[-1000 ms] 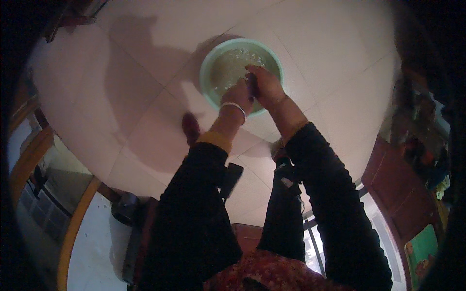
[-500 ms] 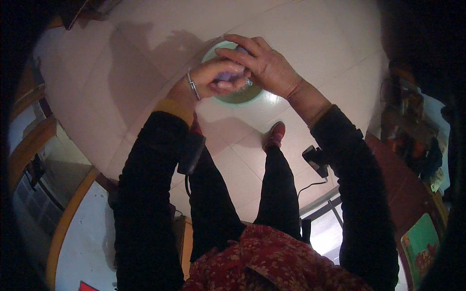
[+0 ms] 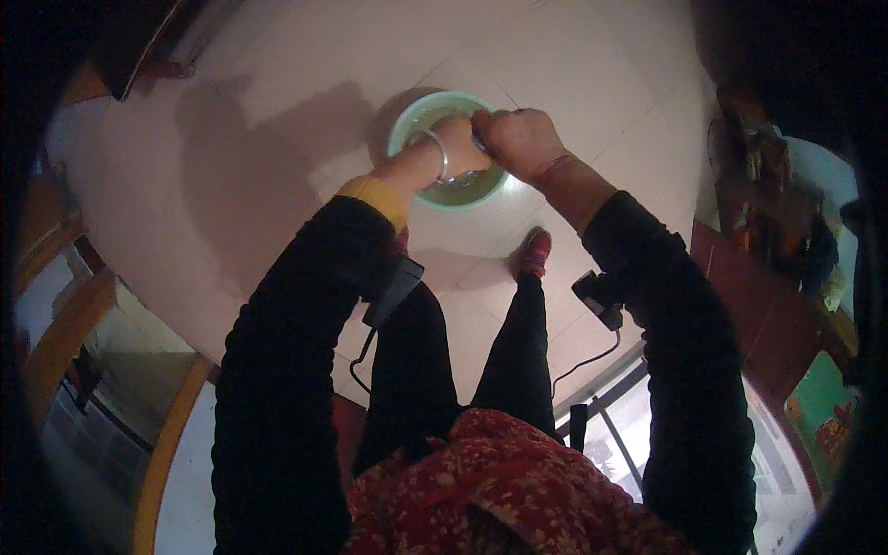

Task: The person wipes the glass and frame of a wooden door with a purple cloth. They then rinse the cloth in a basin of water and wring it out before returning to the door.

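Over a light green basin (image 3: 461, 203) on the floor, my two hands are closed side by side. My left hand (image 3: 459, 146), with a silver bangle at its wrist, is curled with its back toward me. Close against it, my right hand (image 3: 523, 141) makes a fist. A small bit of a bunched purple thing, seemingly a wet cloth (image 3: 477, 139), shows between them; the fingers hide most of it. Water (image 3: 455, 192) glints inside the basin below the left wrist.
Pale tiles (image 3: 592, 55) surround the basin. My red shoe (image 3: 534, 252) stands just nearer than it. Dark devices with cables hang at both forearms. Wooden furniture (image 3: 171, 453) lines the left, a green panel (image 3: 823, 407) the right, and a bright glass surface (image 3: 620, 430) lies behind my legs.
The right hand, spread over the left before, has closed into a fist beside it. The left hand has shifted right and turned over, and less of the purple cloth shows.
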Tool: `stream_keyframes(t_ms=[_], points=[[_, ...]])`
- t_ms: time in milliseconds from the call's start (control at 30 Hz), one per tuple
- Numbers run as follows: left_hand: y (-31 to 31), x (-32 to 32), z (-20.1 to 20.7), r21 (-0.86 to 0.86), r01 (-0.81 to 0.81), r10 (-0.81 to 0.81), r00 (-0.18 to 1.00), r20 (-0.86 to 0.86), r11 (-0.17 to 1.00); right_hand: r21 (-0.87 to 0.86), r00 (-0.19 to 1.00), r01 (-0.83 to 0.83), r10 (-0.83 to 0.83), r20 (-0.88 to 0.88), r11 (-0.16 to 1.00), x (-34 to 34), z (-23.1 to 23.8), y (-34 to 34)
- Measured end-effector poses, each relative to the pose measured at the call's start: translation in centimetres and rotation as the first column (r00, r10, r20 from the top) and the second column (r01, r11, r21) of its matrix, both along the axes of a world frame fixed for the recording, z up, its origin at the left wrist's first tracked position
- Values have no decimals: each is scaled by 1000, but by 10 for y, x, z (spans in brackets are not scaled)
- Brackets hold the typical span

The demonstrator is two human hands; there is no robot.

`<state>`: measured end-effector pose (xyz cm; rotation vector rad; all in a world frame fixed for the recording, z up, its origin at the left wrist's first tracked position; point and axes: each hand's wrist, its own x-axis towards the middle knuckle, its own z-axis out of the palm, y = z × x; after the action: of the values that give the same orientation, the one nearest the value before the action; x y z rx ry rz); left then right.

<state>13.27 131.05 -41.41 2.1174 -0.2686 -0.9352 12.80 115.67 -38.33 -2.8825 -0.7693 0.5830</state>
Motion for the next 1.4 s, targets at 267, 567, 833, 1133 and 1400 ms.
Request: stream_keyframes(t_ms=[267,567,833,1133,1400], points=[[-36,37,-1,295,293,-357,914,193,909,-86,895,338,-349,-280,937,16,-6,-20],[-34,59,-16,267,366,-453,714,533,891,228,644,702,-464,-608,674,16,-31,-30],[-32,78,-22,166,422,-402,568,718,891,135,183,969,-237,-954,205,20,-18,-39],[-45,88,12,33,157,-153,857,492,987,317,302,912,-99,-948,-261,22,10,-70],[-85,76,40,-431,32,-23,999,27,902,536,339,636,-424,-840,-555,-10,27,-86]])
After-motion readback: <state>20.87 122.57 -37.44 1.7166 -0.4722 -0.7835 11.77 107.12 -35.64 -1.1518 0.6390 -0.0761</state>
